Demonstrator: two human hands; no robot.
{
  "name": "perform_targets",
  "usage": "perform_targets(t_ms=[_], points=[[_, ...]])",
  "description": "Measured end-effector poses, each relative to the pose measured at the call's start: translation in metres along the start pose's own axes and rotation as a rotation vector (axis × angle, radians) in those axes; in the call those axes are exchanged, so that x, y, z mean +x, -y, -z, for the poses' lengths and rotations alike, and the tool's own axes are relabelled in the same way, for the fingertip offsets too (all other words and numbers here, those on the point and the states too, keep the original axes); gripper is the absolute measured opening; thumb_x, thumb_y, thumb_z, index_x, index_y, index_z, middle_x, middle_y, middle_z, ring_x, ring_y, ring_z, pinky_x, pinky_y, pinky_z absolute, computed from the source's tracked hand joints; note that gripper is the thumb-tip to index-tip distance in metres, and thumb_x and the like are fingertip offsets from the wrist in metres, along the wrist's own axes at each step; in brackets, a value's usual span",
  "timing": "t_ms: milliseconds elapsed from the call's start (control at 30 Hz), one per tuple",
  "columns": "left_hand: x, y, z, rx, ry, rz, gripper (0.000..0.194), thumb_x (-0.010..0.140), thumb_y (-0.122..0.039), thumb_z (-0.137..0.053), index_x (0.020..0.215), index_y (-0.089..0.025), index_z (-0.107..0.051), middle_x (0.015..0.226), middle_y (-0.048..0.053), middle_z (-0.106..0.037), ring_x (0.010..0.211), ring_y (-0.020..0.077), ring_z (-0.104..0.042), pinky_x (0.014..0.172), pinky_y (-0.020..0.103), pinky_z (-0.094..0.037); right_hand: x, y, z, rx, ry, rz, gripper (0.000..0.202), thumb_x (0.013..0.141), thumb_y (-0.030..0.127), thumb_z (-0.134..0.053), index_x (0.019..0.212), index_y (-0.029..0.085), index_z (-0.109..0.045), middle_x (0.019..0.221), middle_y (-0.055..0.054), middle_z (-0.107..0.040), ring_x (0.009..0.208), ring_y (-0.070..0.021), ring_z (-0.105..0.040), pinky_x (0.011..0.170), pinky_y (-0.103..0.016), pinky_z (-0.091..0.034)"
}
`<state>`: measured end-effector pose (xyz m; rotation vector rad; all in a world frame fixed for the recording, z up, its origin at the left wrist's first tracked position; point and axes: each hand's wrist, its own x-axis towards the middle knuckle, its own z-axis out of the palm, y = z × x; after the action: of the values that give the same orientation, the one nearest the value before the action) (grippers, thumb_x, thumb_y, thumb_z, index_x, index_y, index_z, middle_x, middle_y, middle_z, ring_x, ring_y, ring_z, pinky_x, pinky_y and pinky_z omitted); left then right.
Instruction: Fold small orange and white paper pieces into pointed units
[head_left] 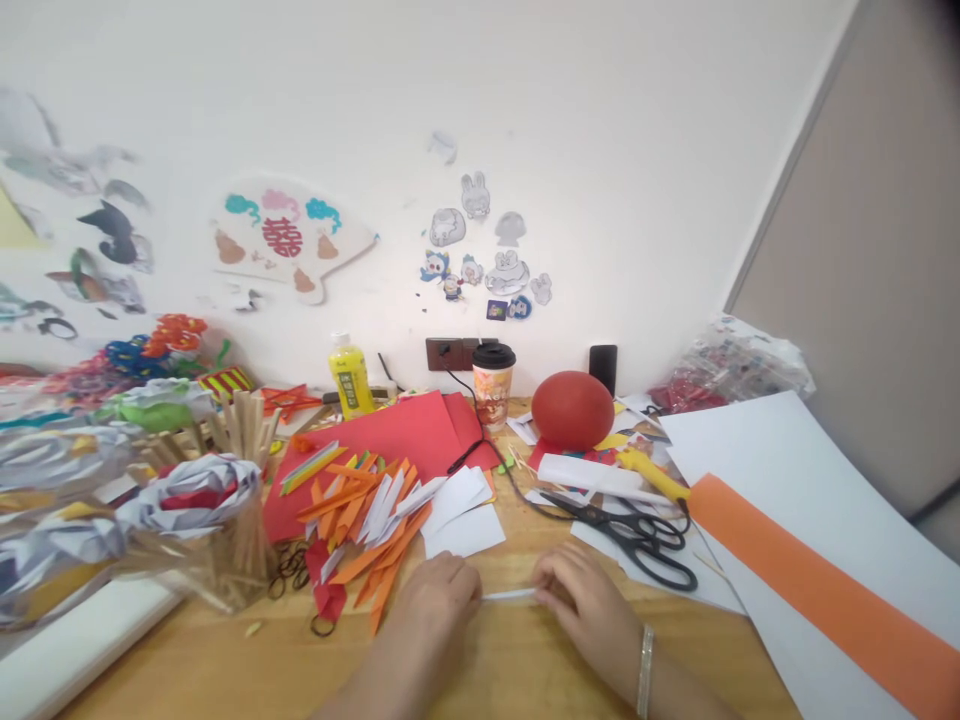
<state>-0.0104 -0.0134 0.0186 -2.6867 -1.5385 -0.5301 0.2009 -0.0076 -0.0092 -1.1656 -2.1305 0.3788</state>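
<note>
A narrow strip of folded white paper (pixel 508 596) stretches between my two hands, just above or on the wooden table. My left hand (pixel 442 592) pinches its left end with the fingers curled. At the other end, the fingertips of my right hand (pixel 571 600) close on the strip; a shiny bracelet circles that wrist. Beyond my hands lie loose white paper pieces (pixel 463 510). A heap of folded orange and white strips (pixel 375 510) is spread to the left of them. Black-handled scissors (pixel 637 535) rest to the right, beyond my right hand.
A red balloon (pixel 572 411), a lidded paper cup (pixel 493 385) and a yellow bottle (pixel 350 376) stand at the back. A yellow glue gun (pixel 651 474) lies right, by an orange paper strip (pixel 825 590). Wooden sticks (pixel 244 450) and paper flowers (pixel 191 495) crowd the left.
</note>
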Motion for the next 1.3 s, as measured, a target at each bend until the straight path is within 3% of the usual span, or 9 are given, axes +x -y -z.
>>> perform_targets(t_ms=[133, 200, 267, 367, 500, 667, 867, 1133, 1300], points=[[0.006, 0.032, 0.029, 0.265, -0.272, 0.011, 0.029, 0.089, -0.019, -0.033, 0.066, -0.02, -0.052, 0.068, 0.004, -0.055, 0.064, 0.0196, -0.051, 0.059, 0.03, -0.04, -0.002, -0.005, 0.001, -0.03, -0.098, 0.046, 0.011, 0.087, 0.016, -0.045, 0.093, 0.022, -0.051, 0.086, -0.004, -0.06, 0.081, -0.0208, -0.055, 0.071, -0.033, -0.044], [0.009, 0.051, 0.042, 0.388, -0.354, 0.104, 0.032, 0.09, -0.026, -0.032, 0.068, -0.018, -0.053, 0.066, 0.007, -0.054, 0.065, 0.0228, -0.052, 0.059, 0.033, -0.04, -0.002, -0.006, 0.002, -0.042, -0.113, 0.049, 0.011, 0.086, 0.016, -0.046, 0.095, 0.022, -0.051, 0.089, -0.005, -0.061, 0.083, -0.0215, -0.055, 0.072, -0.034, -0.044], [0.011, 0.065, 0.047, 0.538, -0.356, 0.204, 0.033, 0.09, -0.029, -0.032, 0.07, -0.017, -0.055, 0.065, 0.009, -0.055, 0.066, 0.0244, -0.053, 0.057, 0.032, -0.04, -0.002, -0.006, 0.002, -0.055, -0.113, 0.054, 0.013, 0.086, 0.014, -0.044, 0.094, 0.022, -0.051, 0.089, -0.005, -0.061, 0.083, -0.0212, -0.055, 0.071, -0.034, -0.044], [0.015, 0.069, 0.038, 0.607, -0.31, 0.222, 0.025, 0.089, -0.031, -0.04, 0.085, -0.015, -0.06, 0.08, 0.013, -0.061, 0.077, 0.0279, -0.057, 0.062, 0.035, -0.043, -0.002, -0.003, 0.002, -0.076, -0.11, 0.086, 0.016, 0.085, 0.011, -0.043, 0.093, 0.021, -0.052, 0.088, -0.005, -0.06, 0.081, -0.0207, -0.054, 0.069, -0.034, -0.043], [0.018, 0.061, 0.006, 0.453, -0.201, -0.108, 0.021, 0.085, -0.014, -0.046, 0.101, -0.015, -0.06, 0.109, 0.014, -0.063, 0.105, 0.0298, -0.054, 0.088, 0.043, -0.04, -0.002, 0.0, 0.003, -0.084, -0.09, 0.119, 0.014, 0.085, 0.011, -0.044, 0.088, 0.021, -0.054, 0.084, -0.004, -0.059, 0.079, -0.0198, -0.052, 0.069, -0.033, -0.042], [0.016, 0.066, -0.022, 0.47, -0.125, -0.189, 0.033, 0.082, 0.001, -0.041, 0.107, -0.014, -0.058, 0.099, 0.009, -0.067, 0.108, 0.0251, -0.055, 0.096, 0.043, -0.037, -0.002, 0.001, 0.003, -0.095, -0.074, 0.157, 0.015, 0.085, 0.009, -0.043, 0.083, 0.02, -0.053, 0.08, -0.003, -0.057, 0.076, -0.0183, -0.05, 0.067, -0.031, -0.04], [0.02, 0.079, -0.026, 0.509, -0.289, -0.177, 0.021, 0.085, -0.006, -0.043, 0.094, -0.012, -0.061, 0.088, 0.01, -0.068, 0.104, 0.0288, -0.056, 0.089, 0.044, -0.042, -0.002, 0.0, 0.004, -0.115, -0.096, 0.191, 0.016, 0.084, 0.007, -0.043, 0.083, 0.019, -0.053, 0.079, -0.003, -0.057, 0.075, -0.0182, -0.048, 0.068, -0.031, -0.037], [0.021, 0.075, -0.02, 0.529, -0.435, -0.315, 0.033, 0.083, 0.003, -0.035, 0.09, -0.014, -0.062, 0.07, 0.005, -0.067, 0.093, 0.0239, -0.06, 0.088, 0.041, -0.042, -0.002, -0.001, 0.003, -0.136, -0.099, 0.188, 0.017, 0.085, 0.007, -0.042, 0.083, 0.019, -0.053, 0.077, -0.003, -0.057, 0.074, -0.0181, -0.048, 0.067, -0.03, -0.037], [0.021, 0.07, -0.018, 0.403, -0.463, -0.28, 0.031, 0.085, -0.002, -0.038, 0.067, -0.017, -0.057, 0.06, 0.004, -0.058, 0.083, 0.0236, -0.057, 0.077, 0.037, -0.043, -0.002, 0.0, 0.006, -0.164, -0.099, 0.181, 0.016, 0.084, 0.008, -0.043, 0.082, 0.02, -0.053, 0.077, -0.003, -0.056, 0.074, -0.0182, -0.049, 0.066, -0.03, -0.037]])
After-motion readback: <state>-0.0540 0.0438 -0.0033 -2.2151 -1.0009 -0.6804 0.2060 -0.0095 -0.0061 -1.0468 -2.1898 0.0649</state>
